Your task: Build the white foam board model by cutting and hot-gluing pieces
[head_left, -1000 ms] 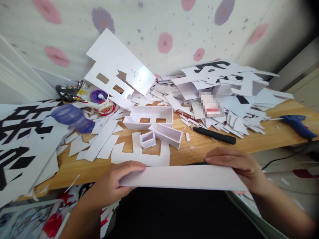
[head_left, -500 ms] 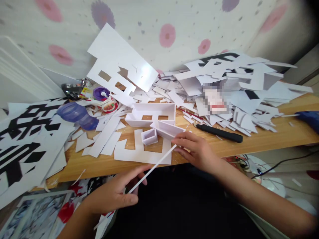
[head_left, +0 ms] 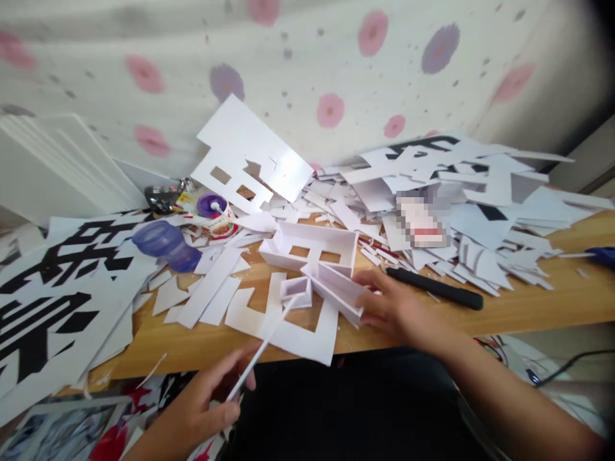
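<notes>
My left hand point(head_left: 218, 390), at the lower left, is closed on a thin white foam-board strip point(head_left: 263, 347), held edge-on and slanting up toward the table. Its far end reaches a small white box shape point(head_left: 296, 291). At the right, my right hand point(head_left: 391, 304) grips the near end of a white walled letter piece point(head_left: 331, 288) between thumb and fingers. That piece has upright thin walls and joins a larger walled frame point(head_left: 312, 246) with openings behind it. A flat white cut-out sheet point(head_left: 307, 342) lies under them on the wooden table.
A black utility knife point(head_left: 435, 288) lies right of my right hand. White offcuts point(head_left: 480, 256) heap behind it, beside a blurred-out object point(head_left: 421, 221). Leftward are a purple translucent bottle point(head_left: 166, 244), a paper cup point(head_left: 221, 225) and sheets with black characters point(head_left: 62, 288).
My right hand has let go of the strip's upper end and taken hold of the walled letter piece, whose near end has swung toward me. My left hand keeps the strip. The view has tilted up.
</notes>
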{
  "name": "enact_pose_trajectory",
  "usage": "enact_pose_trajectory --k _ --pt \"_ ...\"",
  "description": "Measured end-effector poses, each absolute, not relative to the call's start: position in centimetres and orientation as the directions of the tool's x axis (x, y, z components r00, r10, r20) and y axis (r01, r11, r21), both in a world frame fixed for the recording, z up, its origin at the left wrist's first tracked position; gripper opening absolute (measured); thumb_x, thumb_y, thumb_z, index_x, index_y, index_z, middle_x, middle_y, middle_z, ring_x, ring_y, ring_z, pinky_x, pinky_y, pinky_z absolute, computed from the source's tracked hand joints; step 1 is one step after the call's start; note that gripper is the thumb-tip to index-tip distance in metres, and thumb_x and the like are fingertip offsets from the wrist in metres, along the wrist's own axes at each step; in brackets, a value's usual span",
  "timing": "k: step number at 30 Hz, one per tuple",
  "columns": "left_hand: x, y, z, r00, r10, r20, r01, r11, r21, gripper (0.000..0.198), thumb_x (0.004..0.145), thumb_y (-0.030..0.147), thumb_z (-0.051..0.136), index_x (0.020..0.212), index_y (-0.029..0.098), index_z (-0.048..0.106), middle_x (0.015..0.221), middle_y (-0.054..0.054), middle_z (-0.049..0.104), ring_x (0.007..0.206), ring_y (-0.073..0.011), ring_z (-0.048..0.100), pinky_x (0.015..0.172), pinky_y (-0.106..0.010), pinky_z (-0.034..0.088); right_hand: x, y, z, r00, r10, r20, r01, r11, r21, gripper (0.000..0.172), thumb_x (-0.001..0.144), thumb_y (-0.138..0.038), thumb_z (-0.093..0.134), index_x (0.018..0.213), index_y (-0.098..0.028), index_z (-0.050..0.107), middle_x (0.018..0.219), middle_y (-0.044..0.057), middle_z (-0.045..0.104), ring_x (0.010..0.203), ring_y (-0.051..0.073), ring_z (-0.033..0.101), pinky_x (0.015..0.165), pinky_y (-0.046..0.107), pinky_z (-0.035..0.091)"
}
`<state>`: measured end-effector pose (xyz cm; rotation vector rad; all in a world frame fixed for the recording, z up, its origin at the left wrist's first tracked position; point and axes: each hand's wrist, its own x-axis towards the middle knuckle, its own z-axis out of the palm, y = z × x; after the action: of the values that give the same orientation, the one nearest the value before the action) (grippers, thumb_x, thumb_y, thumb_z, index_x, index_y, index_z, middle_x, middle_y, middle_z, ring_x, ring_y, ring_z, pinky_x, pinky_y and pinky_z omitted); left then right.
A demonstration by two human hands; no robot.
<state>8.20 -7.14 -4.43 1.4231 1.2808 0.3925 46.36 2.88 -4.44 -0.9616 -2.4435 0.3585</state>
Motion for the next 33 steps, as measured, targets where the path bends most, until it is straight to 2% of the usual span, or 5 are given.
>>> enact_pose_trajectory --k 4,12,22,30,33 --pt "7.6 -7.5 -4.8 0.398 0.831 -0.389 0.444 0.197 0.874 0.074 0.077 0.068 0.052 0.141 0.033 0.038 0.102 -0.005 0.059 0.068 -0.0152 0.049 0.060 -0.028 0.046 46.2 1.5 -5.6 -0.562 0.699 0.442 0.537 0.715 -0.447 0.008 0.084 -0.025 0.064 0.092 -0.025 0.063 0.125 0.010 0.054 0.101 0.025 0.063 0.083 0.039 0.058" --pt "7.8 -6.8 -4.1 0.425 0.827 -0.367 0.458 0.154 0.876 0.078 0.075 0.071 0.053 0.141 0.031 0.040 0.094 -0.005 0.060 0.068 -0.0161 0.052 0.057 -0.026 0.047 45.2 1.9 -6.8 -0.347 0.667 0.660 0.624 0.689 -0.368 0.012 0.083 -0.022 0.065 0.094 -0.024 0.062 0.121 0.012 0.048 0.109 0.029 0.058 0.083 0.043 0.059" --pt "9.2 -3.9 -1.9 0.377 0.767 -0.520 0.542 0.273 0.795 0.067 0.090 0.058 0.042 0.148 0.027 0.029 0.090 -0.005 0.062 0.065 -0.0172 0.063 0.057 -0.028 0.053 41.7 3.6 -8.7 -0.324 0.756 0.569 0.613 0.626 -0.482 0.014 0.083 -0.024 0.066 0.097 -0.023 0.062 0.124 0.012 0.048 0.096 0.025 0.062 0.080 0.046 0.059" --pt "12.9 -1.0 -1.0 0.388 0.752 -0.533 0.605 0.229 0.762 0.063 0.091 0.049 0.046 0.148 0.027 0.033 0.083 -0.002 0.067 0.063 -0.0162 0.066 0.060 -0.027 0.052 42.0 3.5 -8.9 -0.351 0.737 0.577 0.609 0.648 -0.458 0.040 0.081 -0.029 0.070 0.117 -0.024 0.053 0.125 0.015 0.047 0.112 0.030 0.056 0.087 0.048 0.057" --pt "13.1 -0.4 -1.2 0.418 0.740 -0.527 0.598 0.213 0.773 0.063 0.092 0.049 0.045 0.149 0.025 0.032 0.082 -0.002 0.068 0.062 -0.0168 0.067 0.061 -0.028 0.053 42.2 3.6 -8.9 -0.350 0.743 0.570 0.609 0.643 -0.464 0.042 0.081 -0.029 0.070 0.118 -0.026 0.052 0.125 0.014 0.046 0.114 0.030 0.055 0.089 0.049 0.056"
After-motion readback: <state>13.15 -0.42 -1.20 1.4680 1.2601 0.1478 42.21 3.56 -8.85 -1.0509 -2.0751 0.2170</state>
